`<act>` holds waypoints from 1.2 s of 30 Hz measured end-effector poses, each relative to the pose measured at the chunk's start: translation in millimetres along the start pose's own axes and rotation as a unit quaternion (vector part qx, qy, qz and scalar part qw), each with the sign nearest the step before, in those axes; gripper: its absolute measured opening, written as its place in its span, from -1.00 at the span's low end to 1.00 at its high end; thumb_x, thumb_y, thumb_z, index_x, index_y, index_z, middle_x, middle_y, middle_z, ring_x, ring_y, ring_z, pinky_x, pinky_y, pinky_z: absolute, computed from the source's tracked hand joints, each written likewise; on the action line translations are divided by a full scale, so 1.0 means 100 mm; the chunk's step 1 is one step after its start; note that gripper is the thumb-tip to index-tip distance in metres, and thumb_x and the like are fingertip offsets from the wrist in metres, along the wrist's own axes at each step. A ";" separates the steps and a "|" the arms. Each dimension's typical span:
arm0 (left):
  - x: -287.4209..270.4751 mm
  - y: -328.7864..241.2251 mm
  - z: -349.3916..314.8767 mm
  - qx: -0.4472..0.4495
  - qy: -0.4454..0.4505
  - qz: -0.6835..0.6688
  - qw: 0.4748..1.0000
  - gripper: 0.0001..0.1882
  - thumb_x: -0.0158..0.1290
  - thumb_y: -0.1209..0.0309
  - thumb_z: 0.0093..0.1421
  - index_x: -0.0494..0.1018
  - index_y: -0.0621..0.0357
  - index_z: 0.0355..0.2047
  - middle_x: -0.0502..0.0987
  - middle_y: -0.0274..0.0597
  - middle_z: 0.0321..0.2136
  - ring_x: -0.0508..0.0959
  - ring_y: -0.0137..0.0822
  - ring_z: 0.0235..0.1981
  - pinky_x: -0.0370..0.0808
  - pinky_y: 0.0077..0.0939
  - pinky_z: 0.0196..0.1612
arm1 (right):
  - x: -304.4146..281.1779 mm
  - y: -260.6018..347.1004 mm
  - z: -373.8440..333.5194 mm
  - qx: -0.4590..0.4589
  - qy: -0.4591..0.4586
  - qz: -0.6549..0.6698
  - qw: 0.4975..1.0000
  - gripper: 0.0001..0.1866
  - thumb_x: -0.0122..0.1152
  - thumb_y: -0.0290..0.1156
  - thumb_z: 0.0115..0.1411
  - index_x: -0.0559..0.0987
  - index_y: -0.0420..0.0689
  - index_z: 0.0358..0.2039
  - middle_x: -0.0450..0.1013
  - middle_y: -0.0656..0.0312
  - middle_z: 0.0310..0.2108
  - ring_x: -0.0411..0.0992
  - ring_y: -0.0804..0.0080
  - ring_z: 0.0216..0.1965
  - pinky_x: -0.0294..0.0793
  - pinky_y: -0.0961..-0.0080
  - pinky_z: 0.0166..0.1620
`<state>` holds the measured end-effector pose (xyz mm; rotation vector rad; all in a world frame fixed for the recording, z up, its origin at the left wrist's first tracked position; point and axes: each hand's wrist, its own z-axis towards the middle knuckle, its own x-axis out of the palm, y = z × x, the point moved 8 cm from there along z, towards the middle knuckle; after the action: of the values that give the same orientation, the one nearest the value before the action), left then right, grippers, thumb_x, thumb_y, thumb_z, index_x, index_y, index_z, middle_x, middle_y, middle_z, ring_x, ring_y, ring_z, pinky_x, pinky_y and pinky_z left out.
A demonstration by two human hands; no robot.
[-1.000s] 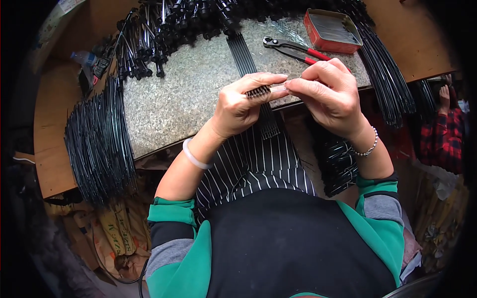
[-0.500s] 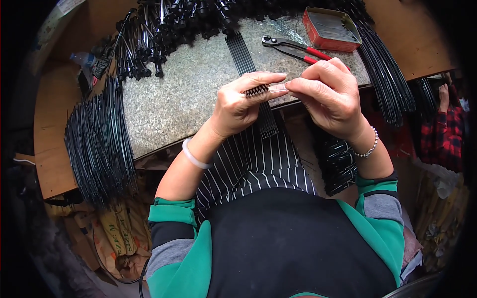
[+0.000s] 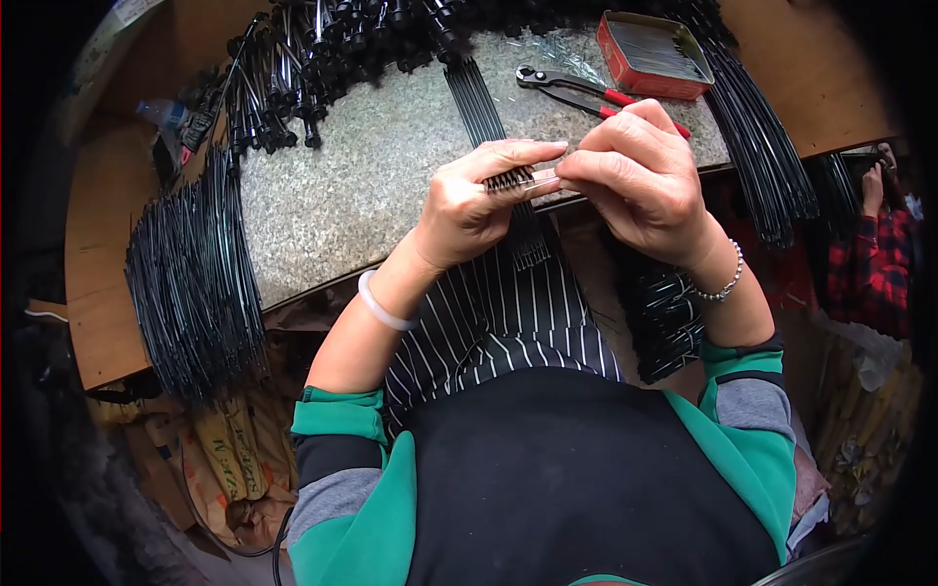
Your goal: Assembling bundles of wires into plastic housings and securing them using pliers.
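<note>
My left hand (image 3: 461,203) is closed around a small black ribbed piece (image 3: 508,180), like a row of short bristles or coils, which lies along the index finger under the raised thumb. Thin shiny strands (image 3: 543,181) stretch from it toward my right hand (image 3: 640,186). The right thumb and index finger pinch at the strands' end, close to the left fingertip; the exact grip is too small to make out. Below both hands, a flat row of thin black rods (image 3: 477,103) lies across the speckled stone slab (image 3: 332,195) and over its near edge.
Red-handled pliers (image 3: 572,86) and a red tin (image 3: 653,61) of thin needle-like pieces sit beyond my right hand. Bundles of black rods (image 3: 195,283) flank the slab. Black-capped rods (image 3: 283,88) pile at the back. Another person's red-and-black checked sleeve (image 3: 868,264) shows far right.
My right hand has shifted slightly left and down, nearer the left fingertip. The left hand holds nearly the same place, with the black ribbed piece still in it.
</note>
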<state>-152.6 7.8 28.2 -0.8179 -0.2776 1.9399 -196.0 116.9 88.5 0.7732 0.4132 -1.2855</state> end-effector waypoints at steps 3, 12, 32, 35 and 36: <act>0.01 0.01 -0.02 0.006 0.010 0.003 1.000 -0.57 0.05 0.74 -0.08 0.53 -0.02 -0.23 0.51 0.04 -0.22 0.55 -0.08 -0.22 0.53 -0.35 -0.19 | 0.02 0.01 0.00 -0.005 0.000 0.006 1.000 -0.88 0.24 -0.57 -0.06 0.52 -0.17 -0.44 0.38 0.26 -0.53 0.32 0.42 -0.54 0.27 0.58 -0.39; 0.00 0.04 -0.04 -0.006 -0.014 -0.017 1.000 -0.48 0.00 0.72 -0.20 0.55 -0.09 -0.22 0.51 -0.08 -0.17 0.54 -0.14 -0.18 0.50 -0.38 -0.13 | 0.16 -0.20 -0.09 0.151 0.011 0.190 0.970 -0.94 0.17 -0.61 0.02 0.50 -0.26 -0.44 0.37 0.22 -0.53 0.32 0.52 -0.52 0.30 0.65 -0.44; 0.03 -0.01 -0.04 -0.002 0.017 0.028 0.999 -0.76 0.13 0.57 -0.13 0.51 0.18 -0.36 0.53 -0.08 -0.24 0.54 -0.07 -0.20 0.48 -0.29 -0.13 | 0.25 -0.05 -0.06 0.047 -0.023 0.173 0.984 -0.81 0.26 -0.59 -0.07 0.51 -0.21 -0.38 0.43 0.14 -0.39 0.40 0.31 -0.41 0.37 0.55 -0.35; 0.10 -0.02 0.00 -0.046 0.060 0.021 0.997 -0.78 0.19 0.46 -0.15 0.49 0.20 -0.42 0.47 -0.05 -0.14 0.43 -0.03 -0.03 0.32 -0.10 0.05 | 0.28 0.08 0.01 -0.003 0.014 0.143 0.990 -0.80 0.24 -0.56 -0.06 0.49 -0.19 -0.35 0.47 0.16 -0.34 0.46 0.30 -0.38 0.38 0.48 -0.30; 0.07 -0.06 0.03 -0.044 0.061 0.019 0.997 -0.78 0.19 0.46 -0.15 0.49 0.20 -0.42 0.47 -0.05 -0.14 0.43 -0.03 -0.03 0.32 -0.10 0.05 | 0.32 0.11 0.00 -0.014 0.022 0.139 0.990 -0.79 0.23 -0.55 -0.06 0.49 -0.18 -0.35 0.48 0.18 -0.35 0.47 0.32 -0.38 0.37 0.47 -0.29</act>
<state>-151.9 17.0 30.3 -1.0022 -0.2779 1.9156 -177.5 95.6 69.6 0.8055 0.3444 -1.0020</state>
